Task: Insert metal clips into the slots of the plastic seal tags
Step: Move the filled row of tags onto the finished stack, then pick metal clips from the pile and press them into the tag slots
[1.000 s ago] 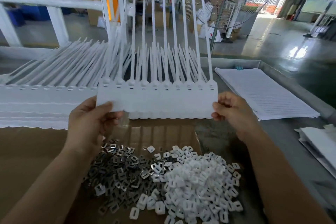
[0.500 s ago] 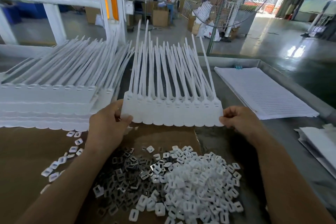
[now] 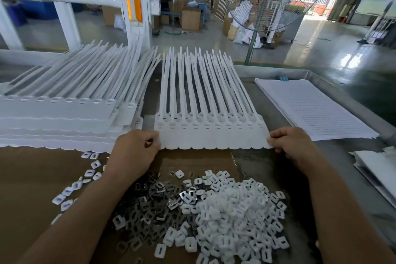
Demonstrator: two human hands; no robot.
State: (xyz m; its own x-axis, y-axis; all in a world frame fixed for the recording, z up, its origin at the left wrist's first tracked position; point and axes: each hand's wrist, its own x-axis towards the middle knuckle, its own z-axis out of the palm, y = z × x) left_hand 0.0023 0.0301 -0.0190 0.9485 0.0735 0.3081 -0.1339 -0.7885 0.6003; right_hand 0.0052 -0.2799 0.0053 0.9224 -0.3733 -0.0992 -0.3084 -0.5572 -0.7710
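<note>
The printed lines on the stack of paper (image 3: pixel 310 107) at the right were too small to read. A strip of seal tags (image 3: pixel 212 135) was held at its two near corners. The left hand (image 3: pixel 134 152) pinched the left corner between thumb and curled fingers, and the right hand (image 3: pixel 293 146) pinched the right corner the same way. The flat tag ends lay between the two sets of fingertips, and the long straps pointed away from the person, low over the table (image 3: pixel 353 178). Just left of the strip sat a stack of tag strips (image 3: pixel 60 118). Nearer the person, between the forearms, a pile of metal clips (image 3: pixel 154 206) lay on cardboard (image 3: pixel 32 178), touching a pile of white plastic pieces (image 3: pixel 235 210) on its right.
</note>
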